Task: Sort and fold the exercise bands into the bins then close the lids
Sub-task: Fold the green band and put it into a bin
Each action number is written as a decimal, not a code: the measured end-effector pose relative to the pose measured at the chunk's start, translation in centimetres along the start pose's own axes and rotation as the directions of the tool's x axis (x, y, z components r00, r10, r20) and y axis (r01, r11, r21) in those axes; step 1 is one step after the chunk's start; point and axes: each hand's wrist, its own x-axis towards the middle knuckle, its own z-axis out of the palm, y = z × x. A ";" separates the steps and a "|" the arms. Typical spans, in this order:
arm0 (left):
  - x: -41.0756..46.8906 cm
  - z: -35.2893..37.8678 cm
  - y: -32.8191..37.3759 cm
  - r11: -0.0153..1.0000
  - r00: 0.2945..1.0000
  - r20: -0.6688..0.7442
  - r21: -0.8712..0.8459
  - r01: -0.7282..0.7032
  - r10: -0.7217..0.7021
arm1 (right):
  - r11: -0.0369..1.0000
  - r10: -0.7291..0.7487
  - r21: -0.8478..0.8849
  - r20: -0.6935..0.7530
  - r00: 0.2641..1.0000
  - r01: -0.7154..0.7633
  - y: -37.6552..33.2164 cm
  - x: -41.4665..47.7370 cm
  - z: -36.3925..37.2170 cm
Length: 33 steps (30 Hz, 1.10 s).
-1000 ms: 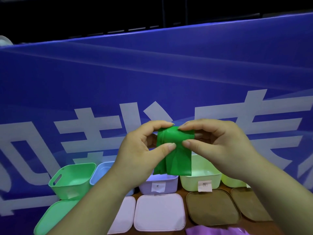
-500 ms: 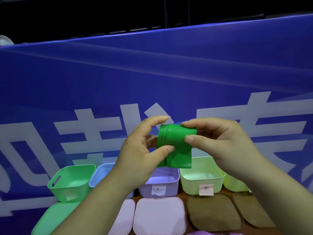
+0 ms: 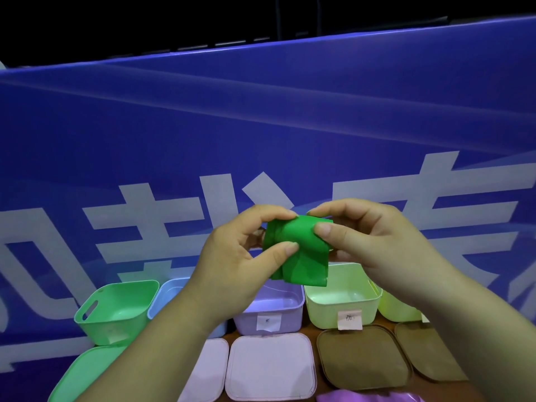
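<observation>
A green exercise band (image 3: 301, 250), folded into a short thick bundle, is held up in front of me above the bins. My left hand (image 3: 232, 262) pinches its left side between thumb and fingers. My right hand (image 3: 374, 236) pinches its upper right part, thumb on the front. Below stand open bins in a row: green bin (image 3: 116, 309), blue bin (image 3: 165, 294), purple bin (image 3: 278, 311), pale yellow-green bin (image 3: 342, 309) and another yellow-green bin (image 3: 397, 309) partly hidden by my right arm. A purple band (image 3: 365, 397) shows at the bottom edge.
Lids lie in front of the bins: a green lid (image 3: 87, 372), two pale pink lids (image 3: 271, 367) (image 3: 210, 369) and two brown lids (image 3: 362, 358) (image 3: 429, 352). A blue banner (image 3: 261, 134) with white characters stands right behind the bins.
The band has been folded shorter and bunched between both hands. The hanging tail is shorter than a second ago, and my thumbs have shifted on it. The view has tilted slightly.
</observation>
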 end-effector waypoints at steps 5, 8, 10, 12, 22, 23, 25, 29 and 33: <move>0.0 0.0 0.0 0.998 1.000 -0.014 -0.059 0.024 -0.025 | 0.976 -0.134 -0.166 0.041 0.990 0.140 -0.2 -0.3 -0.1; -0.1 0.1 0.2 0.994 0.998 -0.012 -0.087 0.062 -0.063 | 0.972 -0.160 -0.175 0.001 0.987 0.158 -0.1 -0.4 -0.1; -0.2 0.1 0.5 0.985 0.995 0.007 -0.144 0.099 -0.099 | 0.974 -0.154 -0.167 -0.017 0.988 0.149 -0.2 -0.5 0.0; -0.4 0.3 0.6 0.975 0.993 0.024 -0.186 0.121 -0.119 | 0.977 -0.147 -0.160 -0.040 0.988 0.139 -0.2 -0.6 -0.1; -0.5 0.0 0.5 0.998 0.998 -0.019 -0.033 0.061 -0.061 | 0.997 -0.077 -0.012 -0.046 0.996 0.076 -0.1 -0.7 0.3; -0.5 0.0 0.5 0.998 0.999 -0.017 -0.026 0.052 -0.052 | 0.998 -0.066 0.012 -0.039 0.997 0.066 -0.2 -0.7 0.3; -0.6 0.0 0.6 1.000 1.000 -0.021 0.000 0.023 -0.022 | 0.997 -0.046 0.058 -0.025 0.999 0.047 -0.2 -0.8 0.3; -0.8 -0.1 0.8 0.998 1.000 -0.010 0.060 -0.014 0.015 | 0.998 -0.014 0.060 0.004 1.000 0.014 -0.3 -0.8 0.3; -0.9 -0.1 0.8 0.999 1.000 0.004 0.052 -0.002 0.002 | 0.999 -0.041 -0.027 0.019 0.999 0.042 -0.3 -0.9 0.2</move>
